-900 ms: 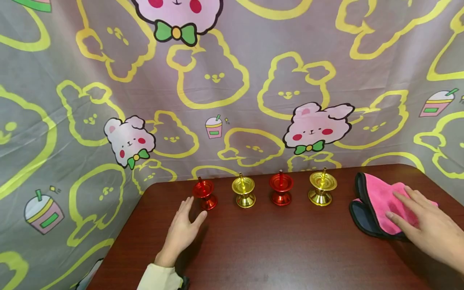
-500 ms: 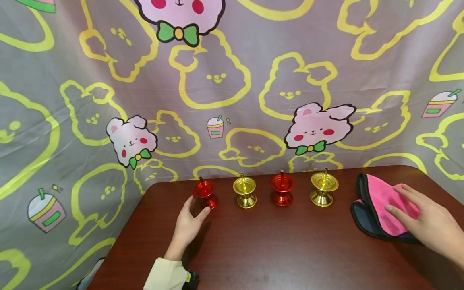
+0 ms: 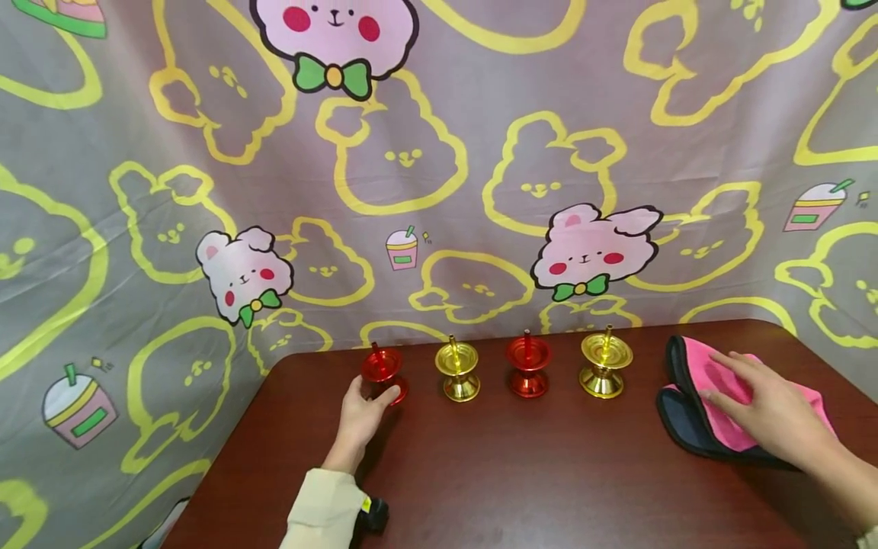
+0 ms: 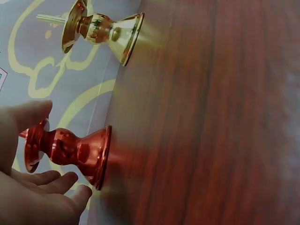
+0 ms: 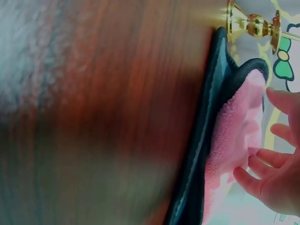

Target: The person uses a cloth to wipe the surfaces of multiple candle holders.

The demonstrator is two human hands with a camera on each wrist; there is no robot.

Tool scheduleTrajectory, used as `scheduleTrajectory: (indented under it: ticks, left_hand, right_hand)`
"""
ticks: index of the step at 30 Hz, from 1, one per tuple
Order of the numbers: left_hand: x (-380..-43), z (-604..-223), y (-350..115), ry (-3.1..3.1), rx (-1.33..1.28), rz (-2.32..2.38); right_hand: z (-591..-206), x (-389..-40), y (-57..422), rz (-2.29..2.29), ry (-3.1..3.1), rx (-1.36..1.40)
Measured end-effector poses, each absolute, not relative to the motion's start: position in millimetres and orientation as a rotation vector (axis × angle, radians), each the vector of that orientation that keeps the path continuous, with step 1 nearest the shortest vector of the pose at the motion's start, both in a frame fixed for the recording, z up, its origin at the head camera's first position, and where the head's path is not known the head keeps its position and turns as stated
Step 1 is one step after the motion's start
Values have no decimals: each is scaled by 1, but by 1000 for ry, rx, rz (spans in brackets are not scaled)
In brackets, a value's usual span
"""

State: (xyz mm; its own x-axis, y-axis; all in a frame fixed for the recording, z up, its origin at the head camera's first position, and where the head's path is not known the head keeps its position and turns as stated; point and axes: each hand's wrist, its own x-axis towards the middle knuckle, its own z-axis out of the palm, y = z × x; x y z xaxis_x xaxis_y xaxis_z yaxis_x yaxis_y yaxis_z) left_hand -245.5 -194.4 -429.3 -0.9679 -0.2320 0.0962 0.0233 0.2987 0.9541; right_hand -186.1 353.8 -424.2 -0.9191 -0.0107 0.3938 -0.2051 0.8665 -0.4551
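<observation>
Two bare hands reach over a dark reddish-brown table (image 3: 514, 480), well apart from each other, one at the left and one at the right. Nearest, at the left, is a pale sleeve (image 3: 321, 503) with a small black device (image 3: 374, 515) at the wrist. From it the left hand (image 3: 362, 418) extends to a shiny red candle holder (image 3: 382, 367), the leftmost of four. Its thumb is on one side of the holder and its loosely bent fingers are on the other, with space between fingers and stem; whether the thumb touches is hard to tell. The holder stands upright, its base on the table.

At the right, the right hand (image 3: 771, 412) lies over a folded cloth (image 3: 723, 423), its fingers apart and slightly bent, some fingertips against the fluffy pink side. The cloth's other side is dark, edged in black.

Farther back, the holders form a row near the far edge. Right of the red one come a gold holder (image 3: 458, 366), a second red holder (image 3: 529, 364) and another gold holder (image 3: 607, 362) near the cloth. Each has a dish with a thin upright tube.

Behind hangs a gray curtain (image 3: 473, 107) printed with yellow cartoon outlines, pink bunny faces and drink cups.
</observation>
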Motion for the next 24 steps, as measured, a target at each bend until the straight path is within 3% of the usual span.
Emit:
scheduleTrajectory:
  ticks: [24]
  left_hand:
    - [-264, -441, -189, -2220, 267, -1666]
  right_hand:
    - [-435, -187, 352, 538, -2678, 286]
